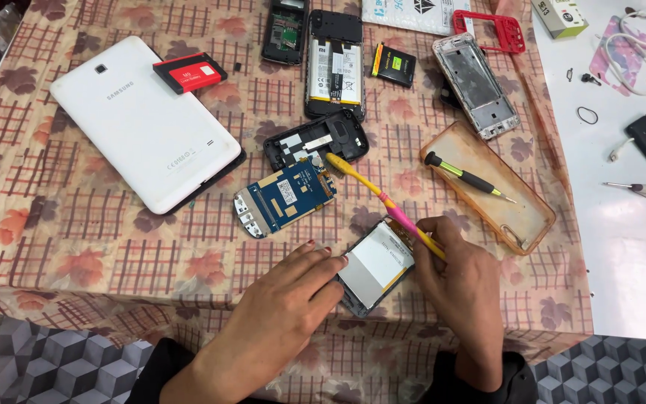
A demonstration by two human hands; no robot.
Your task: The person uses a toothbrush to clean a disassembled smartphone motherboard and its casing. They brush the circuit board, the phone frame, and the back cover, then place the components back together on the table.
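Left hand [293, 288] lay flat, fingers together, pressing the left edge of a small opened phone [374, 265] near the table's front edge. Right hand [457, 280] pinched a yellow-pink pry tool [383, 198], fingers closed round it, lower end at the phone's top corner. Blue circuit board [284, 196] just beyond; white tablet [143, 123] far left.

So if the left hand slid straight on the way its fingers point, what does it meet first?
The left hand points up and right, fingertips already on the small phone part. Past it, probably the right hand with the yellow tool; depth is unclear.
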